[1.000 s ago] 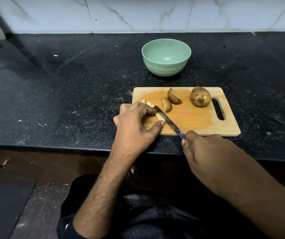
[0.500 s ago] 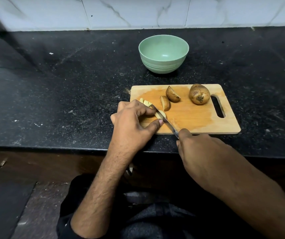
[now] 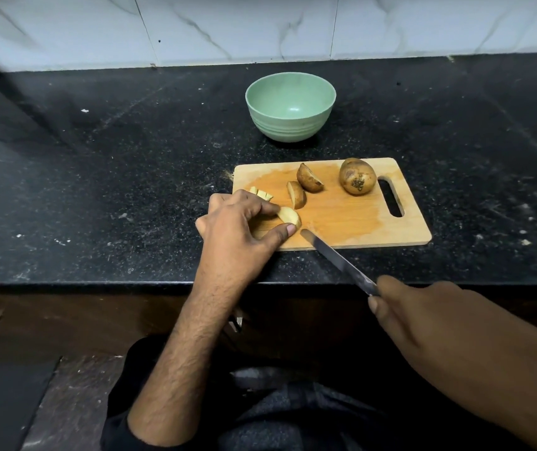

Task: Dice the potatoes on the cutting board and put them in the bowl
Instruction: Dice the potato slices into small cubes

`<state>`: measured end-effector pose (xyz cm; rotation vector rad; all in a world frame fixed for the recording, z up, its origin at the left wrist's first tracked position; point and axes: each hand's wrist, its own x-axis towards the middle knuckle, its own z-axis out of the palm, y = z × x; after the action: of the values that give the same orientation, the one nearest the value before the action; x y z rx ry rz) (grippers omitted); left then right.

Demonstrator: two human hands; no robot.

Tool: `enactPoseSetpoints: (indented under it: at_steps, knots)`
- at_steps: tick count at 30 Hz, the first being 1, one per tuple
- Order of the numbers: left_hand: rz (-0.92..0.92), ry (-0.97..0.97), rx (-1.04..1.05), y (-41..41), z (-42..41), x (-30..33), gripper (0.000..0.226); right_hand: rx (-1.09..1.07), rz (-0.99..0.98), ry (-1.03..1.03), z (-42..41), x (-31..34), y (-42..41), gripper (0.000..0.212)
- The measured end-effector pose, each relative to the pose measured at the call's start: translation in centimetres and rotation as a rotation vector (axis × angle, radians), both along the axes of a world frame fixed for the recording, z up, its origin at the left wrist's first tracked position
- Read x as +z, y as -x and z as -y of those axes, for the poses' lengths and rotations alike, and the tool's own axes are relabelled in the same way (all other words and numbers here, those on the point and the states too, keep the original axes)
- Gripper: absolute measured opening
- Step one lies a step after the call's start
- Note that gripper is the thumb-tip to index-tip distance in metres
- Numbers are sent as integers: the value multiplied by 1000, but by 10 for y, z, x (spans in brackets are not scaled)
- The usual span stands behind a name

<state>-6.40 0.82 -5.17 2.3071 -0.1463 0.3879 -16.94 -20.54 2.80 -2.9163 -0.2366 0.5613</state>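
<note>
On the black speckled countertop [image 3: 130, 177] lies a wooden cutting board [image 3: 358, 222], its slotted handle toward the right. The left hand [image 3: 238, 229] rests over the board's near left corner, index finger and thumb pinching a pale potato wedge [image 3: 290, 215] against the wood. Just behind the knuckles sit a few small cut potato pieces [image 3: 262, 193] — partly hidden by the hand, so their number cannot be told. Farther in on the board are two more wedges with the skin on: one potato quarter [image 3: 296, 195] standing near the middle, and another potato chunk [image 3: 309, 179] just behind and to its right, the two nearly touching. A whole potato [image 3: 357, 176] with a dark blemish sits near the board's far right, beside the handle slot.

The right hand [image 3: 423, 327] is closed around the handle of a knife [image 3: 335, 260], well back from the board, past the counter's front edge. The blade slants up and left — its rounded tip lies over the board's near edge, just right of the left thumb and apart from the held wedge.

Behind the board, apart from it, stands a light green bowl [image 3: 290, 125]; nothing shows inside it. White marbled wall tiles [image 3: 260, 27] run along the back
</note>
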Motion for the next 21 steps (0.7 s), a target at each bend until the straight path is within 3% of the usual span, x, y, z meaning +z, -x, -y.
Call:
enactPoseSetpoints:
  at_steps: [5, 10, 14, 17, 21]
  knots:
    - [64, -87, -82, 1, -7, 5, 31, -45, 160, -107, 4, 0, -4, 31]
    - [219, -517, -385, -15, -12, 24, 28, -89, 192, -150, 7, -12, -8, 33]
    - [259, -696, -545, -32, -7, 35, 30, -99, 184, -157, 9, -13, -8, 33]
    - [265, -731, -582, -39, -10, 38, 22, -102, 190, -166, 9, -13, -8, 34]
    - [189, -620, -434, -26, -11, 34, 24, -96, 197, -171, 6, -15, -8, 35]
